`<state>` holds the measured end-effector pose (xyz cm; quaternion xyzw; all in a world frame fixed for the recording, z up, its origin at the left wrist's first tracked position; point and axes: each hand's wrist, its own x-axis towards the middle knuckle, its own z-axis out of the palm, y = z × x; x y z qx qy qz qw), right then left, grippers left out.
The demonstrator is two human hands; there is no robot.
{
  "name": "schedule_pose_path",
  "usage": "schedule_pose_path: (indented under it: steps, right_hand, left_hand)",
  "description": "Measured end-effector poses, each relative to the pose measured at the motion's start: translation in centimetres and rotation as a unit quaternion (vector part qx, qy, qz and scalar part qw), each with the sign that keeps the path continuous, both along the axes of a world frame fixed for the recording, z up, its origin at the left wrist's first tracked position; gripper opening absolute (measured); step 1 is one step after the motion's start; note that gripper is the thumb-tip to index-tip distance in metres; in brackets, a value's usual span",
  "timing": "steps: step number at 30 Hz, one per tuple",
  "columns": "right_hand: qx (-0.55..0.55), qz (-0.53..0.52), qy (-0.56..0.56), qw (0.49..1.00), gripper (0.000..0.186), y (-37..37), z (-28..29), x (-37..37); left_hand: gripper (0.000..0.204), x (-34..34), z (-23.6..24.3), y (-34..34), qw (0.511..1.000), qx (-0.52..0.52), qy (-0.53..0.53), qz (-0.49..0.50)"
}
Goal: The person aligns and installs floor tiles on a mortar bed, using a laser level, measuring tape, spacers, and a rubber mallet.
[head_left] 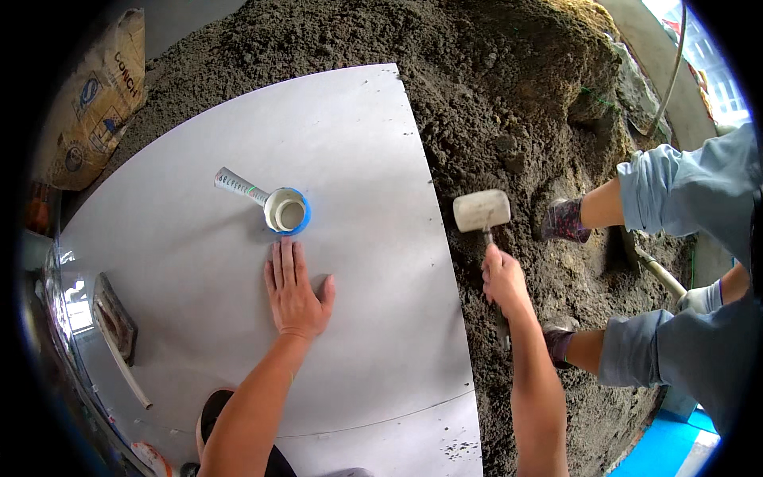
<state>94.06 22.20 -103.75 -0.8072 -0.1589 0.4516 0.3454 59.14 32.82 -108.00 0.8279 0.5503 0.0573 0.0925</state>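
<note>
My left hand [299, 296] lies flat on a large pale grey tile [373, 262], fingers spread and pointing away from me. Just beyond its fingertips stands a round white cup-like piece with a blue rim [288, 213], with a printed white tube [238, 185] slanting off to its upper left. Past the tile's right edge, my right hand [504, 278] is closed around the handle of a mallet. The whitish mallet head [482, 211] hangs over the damp mortar [517, 151], apart from the tile.
A co-worker's legs [664, 199] stand in the mortar at right; their gloved hand [702, 298] holds a long handle [660, 272]. A float-like tool [116, 318] and a thin strip [125, 366] lie on the tile's left. A paper sack [99, 103] stands far left.
</note>
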Motion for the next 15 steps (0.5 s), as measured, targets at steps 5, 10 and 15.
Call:
schedule_pose_path:
  steps: [5, 10, 15]
  right_hand:
    - [0.019, -0.022, 0.049, 0.998, 0.045, -0.6, 1.9, 3.0]
    - [0.119, -0.188, 0.011, 0.975, 0.046, -4.6, 5.3, 1.5]
    - [-0.078, 0.003, 0.098, 0.992, 0.045, -3.1, 0.7, -3.2]
  left_hand:
    - [0.081, 0.5, -0.1, 0.2, 1.000, 0.002, -0.007, -0.002]
    - [0.081, -0.2, 0.0, 0.2, 1.000, 0.022, 0.009, -0.005]
    - [0.081, 0.5, -0.5, 0.1, 1.000, 0.020, 0.015, -0.016]
